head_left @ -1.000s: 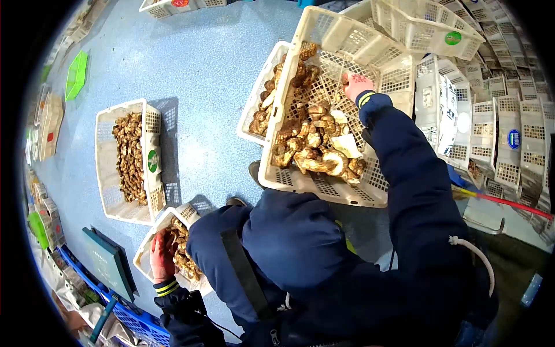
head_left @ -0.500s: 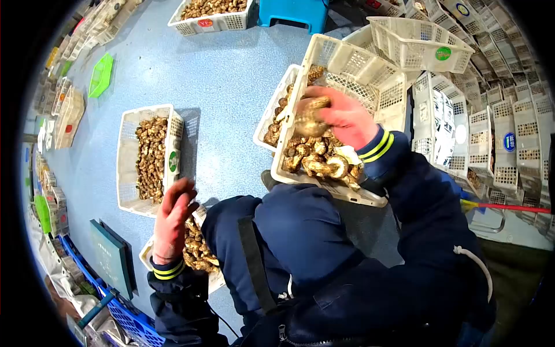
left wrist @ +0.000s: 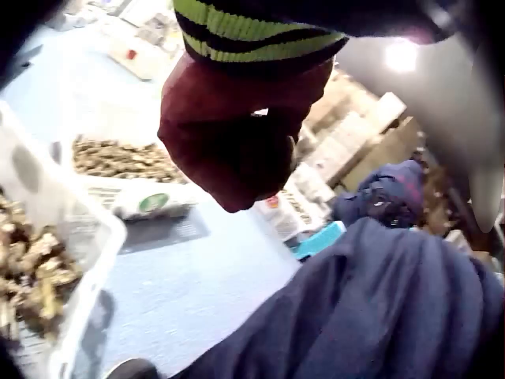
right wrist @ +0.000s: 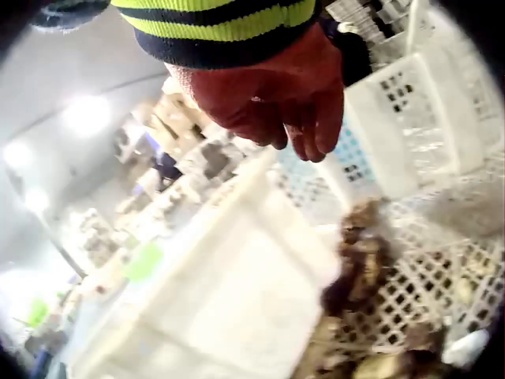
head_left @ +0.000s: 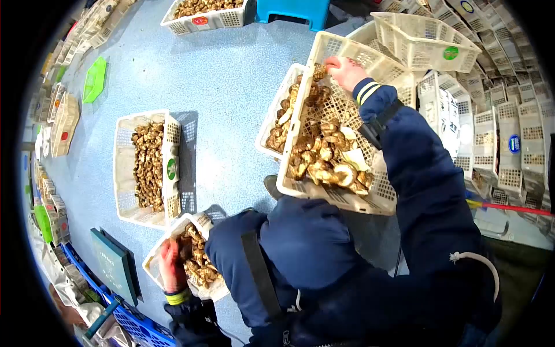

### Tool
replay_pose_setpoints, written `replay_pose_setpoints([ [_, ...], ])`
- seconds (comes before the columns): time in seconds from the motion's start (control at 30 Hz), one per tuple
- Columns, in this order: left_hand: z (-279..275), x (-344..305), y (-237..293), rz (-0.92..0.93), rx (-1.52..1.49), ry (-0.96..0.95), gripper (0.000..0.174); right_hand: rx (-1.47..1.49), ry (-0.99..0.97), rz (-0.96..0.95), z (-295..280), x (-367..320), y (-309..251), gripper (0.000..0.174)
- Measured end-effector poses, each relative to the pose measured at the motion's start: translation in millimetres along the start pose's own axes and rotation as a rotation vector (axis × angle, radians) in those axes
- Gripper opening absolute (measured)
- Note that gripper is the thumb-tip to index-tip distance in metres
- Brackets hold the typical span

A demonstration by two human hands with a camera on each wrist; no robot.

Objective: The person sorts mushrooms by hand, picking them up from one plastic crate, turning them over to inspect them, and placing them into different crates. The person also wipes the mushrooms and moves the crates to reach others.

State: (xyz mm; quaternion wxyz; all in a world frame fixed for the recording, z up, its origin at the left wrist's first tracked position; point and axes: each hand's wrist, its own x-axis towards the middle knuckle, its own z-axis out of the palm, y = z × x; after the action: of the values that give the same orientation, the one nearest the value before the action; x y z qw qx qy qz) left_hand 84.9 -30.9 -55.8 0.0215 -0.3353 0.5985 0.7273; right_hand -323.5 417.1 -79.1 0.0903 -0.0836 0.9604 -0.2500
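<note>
My right hand (head_left: 347,73) reaches to the far end of a large white perforated crate (head_left: 378,199). Its fingers bend loosely downward beside brown mushrooms (right wrist: 363,264), nothing visible in them. More mushrooms with thick pale stems (head_left: 332,168) lie in the crate's near half, along with a pale flat piece (head_left: 355,157). At lower left, my left hand (head_left: 171,267) is over a smaller white crate (head_left: 151,263) holding mushrooms (head_left: 199,269). The left wrist view shows that hand (left wrist: 237,142) with curled, dark fingers; I cannot tell whether they hold a mushroom.
Under the large crate's left side sits another white crate (head_left: 263,136) of mushrooms. A filled crate (head_left: 121,191) stands on the blue floor to the left, another (head_left: 222,22) farther off by a blue stool (head_left: 292,8). A dark green flat-topped object (head_left: 115,263) stands lower left; crates crowd the right.
My right hand, which held a mushroom above the crate half a second ago, is back at the crate's far end without that mushroom visible. My left hand has lowered to the small crate.
</note>
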Motion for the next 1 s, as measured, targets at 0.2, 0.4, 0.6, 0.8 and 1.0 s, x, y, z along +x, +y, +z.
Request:
replay_pose_setpoints([
  [0.2,-125.8,-44.4,-134.0,-0.633,0.222,0.563,0.034,-0.636,0.063,-0.194,94.1,62.8,79.3,0.027],
  [0.4,-81.3,10.3,-73.6,-0.255,0.279,0.146,0.039,-0.499,-0.029,0.163,85.6,58.2,64.2,0.038],
  [0.6,32.1,53.3,27.5,-0.04,0.226,-0.115,0.032,1.595,-0.502,0.204,25.3,-15.9,60.1,0.035],
  [0.8,152.3,15.3,100.9,0.103,0.287,-0.353,0.03,1.514,-0.64,-0.079,-20.1,-115.1,-83.6,0.04],
  [1.0,204.8,-17.6,94.0,0.222,0.277,-0.354,0.037,0.928,-0.548,-0.408,2.3,-167.3,-194.1,0.042],
])
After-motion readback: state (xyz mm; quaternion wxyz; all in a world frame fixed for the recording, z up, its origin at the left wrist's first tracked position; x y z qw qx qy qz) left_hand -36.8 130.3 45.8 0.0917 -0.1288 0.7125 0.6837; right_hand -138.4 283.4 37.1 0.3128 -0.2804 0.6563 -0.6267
